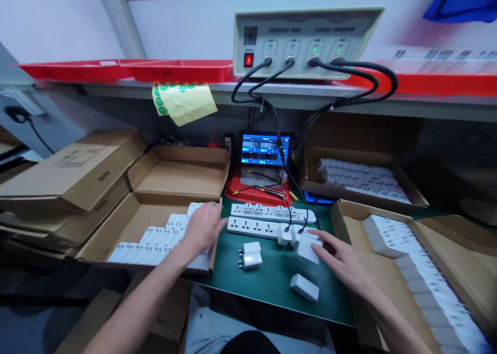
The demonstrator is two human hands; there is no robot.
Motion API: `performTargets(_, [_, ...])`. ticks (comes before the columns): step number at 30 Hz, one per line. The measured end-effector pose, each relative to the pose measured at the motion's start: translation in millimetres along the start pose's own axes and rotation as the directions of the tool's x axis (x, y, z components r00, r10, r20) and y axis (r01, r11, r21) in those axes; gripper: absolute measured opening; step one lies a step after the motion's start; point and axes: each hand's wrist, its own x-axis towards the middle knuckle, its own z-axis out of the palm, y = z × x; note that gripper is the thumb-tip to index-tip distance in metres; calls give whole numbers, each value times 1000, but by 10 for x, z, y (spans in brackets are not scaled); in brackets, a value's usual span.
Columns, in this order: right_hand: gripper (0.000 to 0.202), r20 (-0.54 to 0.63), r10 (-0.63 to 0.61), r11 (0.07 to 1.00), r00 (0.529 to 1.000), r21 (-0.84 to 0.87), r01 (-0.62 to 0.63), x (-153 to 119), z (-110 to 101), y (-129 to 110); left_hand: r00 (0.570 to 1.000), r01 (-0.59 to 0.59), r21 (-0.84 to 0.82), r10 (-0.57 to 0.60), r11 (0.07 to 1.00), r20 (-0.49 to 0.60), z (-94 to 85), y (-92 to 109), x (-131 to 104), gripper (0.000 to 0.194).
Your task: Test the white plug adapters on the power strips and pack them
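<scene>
My right hand (pixel 341 258) pinches a white power adapter (pixel 309 248), slightly blurred, just in front of the power strip's right end. Over the right side of the left carton (pixel 112 230), my left hand (pixel 202 229) hovers among rows of white adapters (pixel 155 237); its fingers are smeared, and whatever they may hold is hidden. Two adapters with prongs facing left (pixel 251 255) lie side by side on the green mat (pixel 272 286). One more white adapter (pixel 305 288) lies nearer the mat's front edge. Black-cabled plugs (pixel 285 234) sit in the front white power strip (pixel 252 226).
A second power strip (pixel 267 210) lies behind the first, before a lit screen (pixel 265 149) and red tray (pixel 236 186). Open cartons of adapters (pixel 427 276) stand right; closed cartons (pixel 73 167) are stacked left. Cables hang from a tester (pixel 306 43) on the shelf.
</scene>
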Motion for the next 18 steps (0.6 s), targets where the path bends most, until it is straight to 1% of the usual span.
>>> performTargets(1, [64,-1,6,993,1000,116,-6,12,15,-103,989,-142,-13,141,990,-36,99,225,-117,47])
performTargets(2, [65,11,-9,978,1000,207,6,31,53,-201,963,-263,1,263,965,-56,204,446,-233,50])
performTargets(3, [64,24,-42,965,999,259,35,60,110,-292,931,-359,26,360,933,-65,309,647,-341,51])
performTargets(4, [62,28,-84,961,996,265,74,98,179,-373,898,-432,55,434,900,-65,409,819,-436,48])
performTargets(5, [58,22,-126,967,992,225,118,145,255,-445,875,-474,84,479,877,-65,495,954,-516,43])
performTargets(7, [51,10,-200,978,980,56,199,258,405,-566,853,-509,117,518,853,-62,613,1115,-632,35])
performTargets(9, [48,38,-237,958,971,-155,240,380,533,-672,853,-511,111,519,852,-56,647,1166,-708,31])
performTargets(10, [48,68,-235,935,970,-258,244,437,586,-724,853,-515,92,520,852,-45,636,1168,-735,27])
performTargets(12, [50,139,-197,868,971,-436,238,536,672,-827,860,-510,27,510,860,-8,576,1153,-774,18])
performTargets(14, [54,207,-133,801,969,-554,228,611,732,-921,892,-445,-111,450,889,30,490,1119,-781,12])
performTargets(15, [56,236,-102,777,966,-588,225,640,754,-961,919,-373,-224,392,900,43,442,1092,-769,12])
performTargets(16, [58,257,-74,760,963,-611,222,666,771,-993,948,-273,-365,314,890,56,393,1056,-747,13])
performTargets(17, [59,273,-51,750,961,-625,218,688,785,-1020,973,-150,-520,219,841,72,344,1011,-713,16])
performTargets(18, [61,283,-34,744,959,-634,213,709,798,-1040,988,-24,-671,122,741,99,294,958,-670,20])
